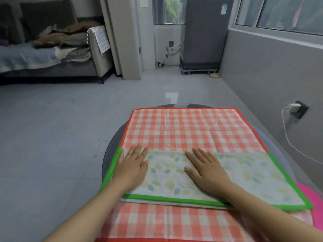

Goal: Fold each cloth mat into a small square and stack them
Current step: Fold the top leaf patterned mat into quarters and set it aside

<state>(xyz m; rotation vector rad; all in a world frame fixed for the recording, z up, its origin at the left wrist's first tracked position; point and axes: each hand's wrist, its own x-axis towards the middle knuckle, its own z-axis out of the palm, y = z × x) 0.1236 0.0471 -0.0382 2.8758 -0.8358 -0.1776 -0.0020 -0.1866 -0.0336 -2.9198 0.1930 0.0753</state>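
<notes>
A red-and-white checked cloth mat (188, 130) with a red border lies spread over a round dark table (113, 142). On top of it, toward me, lies a leaf-patterned mat (248, 173) with a green border, folded in half into a wide strip. My left hand (132, 166) lies flat, fingers straight, on the strip's left end. My right hand (204, 168) presses flat on its middle. Neither hand grips anything.
Something pink (312, 198) shows past the table's right edge. A white charger and cable (288, 119) hang on the grey wall at right. Grey tiled floor spreads to the left, with a sofa (52, 58) piled with clothes at the far left and a grey appliance (204, 35) ahead.
</notes>
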